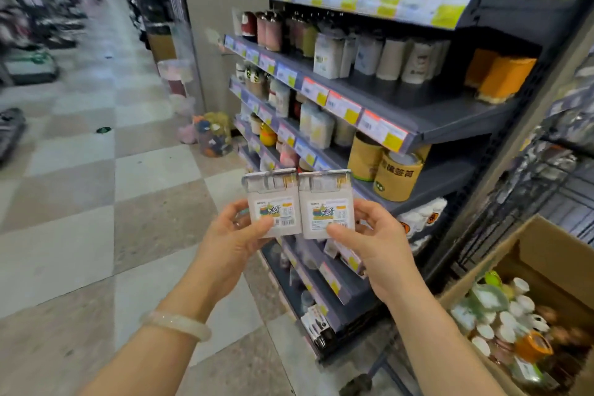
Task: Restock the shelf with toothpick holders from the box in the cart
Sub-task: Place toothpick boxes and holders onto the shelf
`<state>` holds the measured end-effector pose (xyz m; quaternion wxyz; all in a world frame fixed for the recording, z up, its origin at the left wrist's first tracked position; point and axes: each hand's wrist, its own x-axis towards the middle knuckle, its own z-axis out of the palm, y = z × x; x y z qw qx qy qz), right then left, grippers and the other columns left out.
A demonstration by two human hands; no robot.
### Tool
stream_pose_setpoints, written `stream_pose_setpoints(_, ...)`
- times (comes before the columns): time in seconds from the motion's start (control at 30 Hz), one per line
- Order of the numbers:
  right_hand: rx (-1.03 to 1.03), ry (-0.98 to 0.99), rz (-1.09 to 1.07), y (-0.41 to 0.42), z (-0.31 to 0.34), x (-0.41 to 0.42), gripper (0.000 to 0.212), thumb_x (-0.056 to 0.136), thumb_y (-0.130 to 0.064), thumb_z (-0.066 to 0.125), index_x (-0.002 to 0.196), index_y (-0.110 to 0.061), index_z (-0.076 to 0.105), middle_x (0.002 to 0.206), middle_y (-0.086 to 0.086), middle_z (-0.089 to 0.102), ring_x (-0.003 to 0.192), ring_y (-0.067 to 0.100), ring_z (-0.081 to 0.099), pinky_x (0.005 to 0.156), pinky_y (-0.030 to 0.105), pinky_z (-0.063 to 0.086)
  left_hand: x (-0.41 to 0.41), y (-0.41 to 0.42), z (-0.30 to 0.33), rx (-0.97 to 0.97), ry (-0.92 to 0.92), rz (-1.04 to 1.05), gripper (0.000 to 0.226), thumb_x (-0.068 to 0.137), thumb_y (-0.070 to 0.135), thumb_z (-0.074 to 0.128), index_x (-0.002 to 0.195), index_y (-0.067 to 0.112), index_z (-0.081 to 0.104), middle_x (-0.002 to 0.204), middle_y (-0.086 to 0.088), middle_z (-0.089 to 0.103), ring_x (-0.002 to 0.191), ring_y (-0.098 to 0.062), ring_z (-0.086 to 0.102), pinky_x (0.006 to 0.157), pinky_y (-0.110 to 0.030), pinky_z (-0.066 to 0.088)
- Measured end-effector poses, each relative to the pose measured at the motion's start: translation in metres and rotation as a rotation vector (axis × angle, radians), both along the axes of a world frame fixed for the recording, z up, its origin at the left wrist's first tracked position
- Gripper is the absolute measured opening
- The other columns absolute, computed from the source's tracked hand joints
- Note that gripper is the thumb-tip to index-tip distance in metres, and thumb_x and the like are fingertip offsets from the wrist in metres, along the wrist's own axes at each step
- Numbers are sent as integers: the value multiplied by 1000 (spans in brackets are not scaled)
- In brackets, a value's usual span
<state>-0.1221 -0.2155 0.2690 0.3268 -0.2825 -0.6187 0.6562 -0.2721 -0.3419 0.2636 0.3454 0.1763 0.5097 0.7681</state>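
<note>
Checkered aisle floor (pixel 96 170) (shelf (pixel 418 128) beside it).

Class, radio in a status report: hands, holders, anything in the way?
Left hand grips one holder, right hand grips another, side by side before the shelf. Box at right. Nothing in the way.

White toothpick holders (pixel 300 202) with colourful labels; checkered beige-and-white floor (pixel 96 170).

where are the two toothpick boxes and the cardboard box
left toothpick box (pixel 273 202), head view, on its label
right toothpick box (pixel 326 204), head view, on its label
cardboard box (pixel 556 244), head view, on its inner back wall
</note>
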Motion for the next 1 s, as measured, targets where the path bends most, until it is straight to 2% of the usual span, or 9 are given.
stream_pose_setpoints(0.13,29,40,-30,23,22,-45,39,73,2,75,106,-15,61,100,-1,72,91,14,69,72,25,56,-45,27,20,32,37,2,27,84,-7,56,102,12,55,91,-6,72,79,-17,70,66,-24,58)
stream_pose_setpoints(0.27,68,63,-66,47,43,-85,41,72,1,76,106,-14,59,99,-2,71,82,7,69,63,18,54,-91,56,40,56,64,-34,28,83,-6,57,105,12,56,96,-9,71,84,-20,70,70,-26,59)
stream_pose_setpoints(0.33,96,79,-64,59,54,-104,41,72,2,76,106,-12,60,98,-1,71,82,8,69,63,17,54,-110,70,50,66,88,-44,29,84,-6,56,108,11,55,97,-9,71,84,-19,70,70,-26,59)
stream_pose_setpoints(0.43,120,93,-74,77,64,-127,39,70,4,77,102,-13,61,95,-1,72,85,13,70,65,22,57,-136,89,60,99,109,-65,27,85,-7,54,107,10,54,94,-7,71,80,-16,71,69,-25,59)
stream_pose_setpoints(0.57,209,37,-135,96,75,-147,39,69,-1,79,100,-18,63,96,-3,73,87,11,69,74,24,57,-162,117,68,129,120,-102,30,86,-8,53,110,9,53,93,-5,72,81,-16,71,68,-26,59)
stream_pose_setpoints(0.7,289,9,-187,117,88,-162,39,69,-2,80,95,-22,61,92,-8,71,77,1,67,62,15,53,-189,148,72,167,115,-195,28,85,-6,54,107,10,54,90,-3,74,82,-16,71,63,-24,57)
stream_pose_setpoints(0.83,363,-102,-234,138,99,-183,43,70,-3,80,96,-29,58,96,-6,70,86,8,67,75,31,57,-221,183,75,196,94,-319,28,85,-7,53,107,9,54,92,-3,74,87,-19,71,68,-26,58)
stream_pose_setpoints(1.0,425,-153,-373,153,104,-220,44,71,-3,79,93,-34,57,97,-10,69,88,3,67,77,23,55,-268,231,78,188,78,-458,27,86,-8,53,105,11,53,93,-4,74,90,-19,70,68,-24,58)
